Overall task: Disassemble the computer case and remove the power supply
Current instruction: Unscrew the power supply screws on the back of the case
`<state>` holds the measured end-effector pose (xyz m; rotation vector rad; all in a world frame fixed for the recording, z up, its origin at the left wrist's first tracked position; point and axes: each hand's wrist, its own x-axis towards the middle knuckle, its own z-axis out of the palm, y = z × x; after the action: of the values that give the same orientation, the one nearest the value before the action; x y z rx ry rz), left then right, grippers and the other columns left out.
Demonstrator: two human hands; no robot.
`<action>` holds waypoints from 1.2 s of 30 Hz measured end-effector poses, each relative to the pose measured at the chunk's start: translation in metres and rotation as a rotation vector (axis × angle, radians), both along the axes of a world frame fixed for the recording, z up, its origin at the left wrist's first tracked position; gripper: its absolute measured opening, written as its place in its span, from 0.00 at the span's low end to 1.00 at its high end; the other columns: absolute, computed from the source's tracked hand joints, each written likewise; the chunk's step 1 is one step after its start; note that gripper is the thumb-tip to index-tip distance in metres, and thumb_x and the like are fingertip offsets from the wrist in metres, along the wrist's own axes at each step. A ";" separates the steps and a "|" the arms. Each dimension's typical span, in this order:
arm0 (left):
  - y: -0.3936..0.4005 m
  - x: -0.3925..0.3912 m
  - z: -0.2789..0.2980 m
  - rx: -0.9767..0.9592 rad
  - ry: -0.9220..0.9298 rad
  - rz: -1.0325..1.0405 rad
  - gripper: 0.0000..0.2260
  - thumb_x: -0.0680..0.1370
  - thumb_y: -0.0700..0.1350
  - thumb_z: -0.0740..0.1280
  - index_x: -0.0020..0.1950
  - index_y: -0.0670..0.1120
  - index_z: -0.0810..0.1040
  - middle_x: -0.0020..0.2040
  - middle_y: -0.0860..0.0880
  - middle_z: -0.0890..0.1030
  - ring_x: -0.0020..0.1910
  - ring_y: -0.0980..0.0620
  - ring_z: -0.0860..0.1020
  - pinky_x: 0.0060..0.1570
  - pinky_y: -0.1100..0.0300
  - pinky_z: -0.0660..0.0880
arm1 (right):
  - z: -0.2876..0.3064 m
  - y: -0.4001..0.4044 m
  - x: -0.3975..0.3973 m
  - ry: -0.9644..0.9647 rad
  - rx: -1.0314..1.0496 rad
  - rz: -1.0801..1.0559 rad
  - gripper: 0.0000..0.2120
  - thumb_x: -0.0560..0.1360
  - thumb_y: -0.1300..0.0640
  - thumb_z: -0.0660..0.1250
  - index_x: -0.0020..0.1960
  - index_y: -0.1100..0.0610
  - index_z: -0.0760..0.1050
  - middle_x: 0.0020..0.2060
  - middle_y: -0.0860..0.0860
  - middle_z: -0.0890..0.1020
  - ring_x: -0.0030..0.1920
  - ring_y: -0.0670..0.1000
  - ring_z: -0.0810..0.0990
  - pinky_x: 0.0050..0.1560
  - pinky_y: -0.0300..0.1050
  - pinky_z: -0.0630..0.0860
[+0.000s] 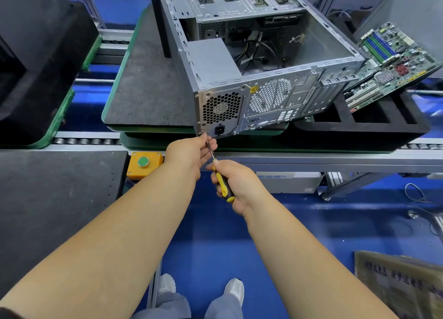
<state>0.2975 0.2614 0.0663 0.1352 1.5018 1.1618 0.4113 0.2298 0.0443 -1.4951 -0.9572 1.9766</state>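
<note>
An open grey computer case (275,79) lies on its side on a dark mat, rear panel toward me. The power supply (217,63) sits in its near left corner, its fan grille and socket showing on the rear panel. My right hand (236,183) grips the yellow-and-black handle of a screwdriver (221,177). The tip meets the lower left corner of the power supply's rear plate. My left hand (194,151) pinches the screwdriver's metal shaft close to the tip. Loose cables lie inside the case.
A removed motherboard (388,64) leans on a black foam tray (364,127) to the right. An orange box with a green button (143,162) sits on the conveyor rail. A black foam block is at the left. A cardboard sheet lies on the blue floor, bottom right.
</note>
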 end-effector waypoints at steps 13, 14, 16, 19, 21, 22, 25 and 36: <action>0.000 0.000 -0.001 0.013 0.008 -0.011 0.09 0.82 0.43 0.62 0.55 0.39 0.77 0.40 0.49 0.80 0.38 0.57 0.79 0.35 0.68 0.76 | -0.002 -0.001 -0.006 -0.795 0.701 0.297 0.10 0.78 0.48 0.66 0.43 0.49 0.65 0.34 0.45 0.72 0.33 0.46 0.70 0.30 0.43 0.63; 0.001 0.000 -0.001 0.016 0.006 -0.010 0.10 0.82 0.43 0.62 0.57 0.38 0.77 0.40 0.49 0.80 0.38 0.57 0.78 0.36 0.68 0.76 | -0.002 0.001 -0.006 -0.682 0.596 0.272 0.10 0.77 0.48 0.66 0.43 0.49 0.67 0.33 0.45 0.73 0.32 0.47 0.70 0.30 0.43 0.64; 0.001 0.001 0.000 0.022 -0.002 -0.004 0.11 0.82 0.42 0.61 0.61 0.38 0.76 0.40 0.49 0.79 0.38 0.57 0.78 0.38 0.67 0.75 | 0.001 0.005 -0.005 -0.433 0.331 0.187 0.10 0.77 0.46 0.65 0.41 0.50 0.72 0.31 0.46 0.74 0.30 0.48 0.70 0.29 0.41 0.66; 0.002 0.003 0.002 0.015 -0.001 0.008 0.10 0.82 0.42 0.61 0.57 0.38 0.77 0.42 0.48 0.80 0.41 0.56 0.79 0.42 0.65 0.75 | 0.003 0.006 0.001 -0.069 -0.052 0.110 0.19 0.81 0.43 0.58 0.43 0.55 0.79 0.30 0.49 0.79 0.28 0.47 0.73 0.29 0.40 0.69; 0.001 0.003 0.001 0.013 0.007 0.012 0.08 0.82 0.42 0.61 0.51 0.40 0.77 0.41 0.49 0.80 0.39 0.57 0.78 0.43 0.66 0.75 | 0.002 0.007 0.005 0.107 -0.182 0.072 0.22 0.83 0.45 0.54 0.46 0.59 0.80 0.31 0.51 0.80 0.27 0.47 0.74 0.28 0.39 0.70; 0.001 0.003 0.001 0.012 0.010 0.014 0.08 0.82 0.42 0.61 0.48 0.41 0.77 0.40 0.49 0.80 0.38 0.57 0.78 0.43 0.66 0.75 | 0.001 0.007 0.007 0.148 -0.208 0.058 0.22 0.83 0.47 0.54 0.47 0.59 0.80 0.31 0.51 0.79 0.27 0.47 0.74 0.28 0.39 0.70; 0.000 0.002 -0.001 0.011 0.010 0.018 0.08 0.82 0.43 0.62 0.46 0.42 0.77 0.40 0.49 0.80 0.38 0.58 0.79 0.40 0.66 0.76 | 0.001 0.004 0.005 0.162 -0.189 0.016 0.18 0.83 0.50 0.57 0.47 0.59 0.80 0.30 0.50 0.79 0.26 0.47 0.73 0.26 0.38 0.69; -0.001 -0.001 -0.002 0.043 -0.011 0.021 0.07 0.82 0.42 0.63 0.53 0.40 0.78 0.41 0.48 0.81 0.38 0.57 0.80 0.31 0.69 0.77 | 0.006 -0.003 -0.005 -0.645 0.555 0.234 0.12 0.80 0.46 0.61 0.42 0.51 0.74 0.32 0.47 0.82 0.33 0.46 0.79 0.36 0.46 0.76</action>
<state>0.2969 0.2599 0.0638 0.1420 1.4725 1.2101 0.4061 0.2272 0.0506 -1.7451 -1.8355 1.1793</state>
